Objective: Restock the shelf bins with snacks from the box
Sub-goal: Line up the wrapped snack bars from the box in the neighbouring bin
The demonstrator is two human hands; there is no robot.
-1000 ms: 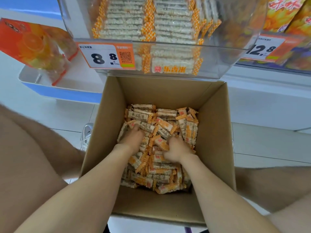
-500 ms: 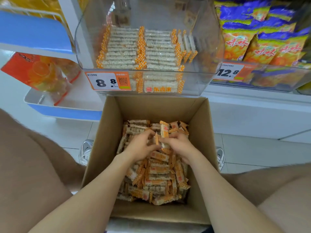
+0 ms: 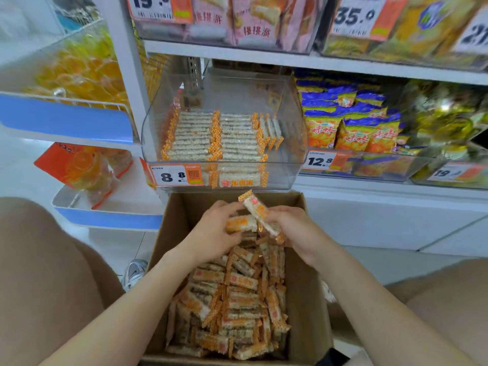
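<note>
White shop shelving (image 3: 264, 55) fills the far side. On its low shelf, straight ahead of me, sits the clear plastic shelf bin (image 3: 287, 178), with an orange-and-white price tag (image 3: 175, 177) reading 8.8 at its near left corner. Just below it and nearer to me, the open brown cardboard box (image 3: 306, 286) stands low down between my knees.

Both hands are over the far end of the box, close together, each holding one snack. My left hand (image 3: 211, 233) has its fingers curled round a white rice bar in an orange-ended wrapper (image 3: 240, 224), which lies crosswise. My right hand (image 3: 298, 231) pinches a second such bar (image 3: 257, 210), tilted so that one crimped end points up towards the bin. Neither bar has reached the bin yet.

As I judge it, the job is only partly done. The bin holds two tidy rows of stacked bars (image 3: 211, 138) laid flat, plus a few stood on edge at the right. Its far part and the space above the rows are bare. A deep jumble of loose bars (image 3: 237, 299) covers the bottom of the box, so I reckon many more handfuls are left to move. To the right, the neighbouring bin of blue-and-orange crisp packets (image 3: 351, 128) looks well stocked.
</note>
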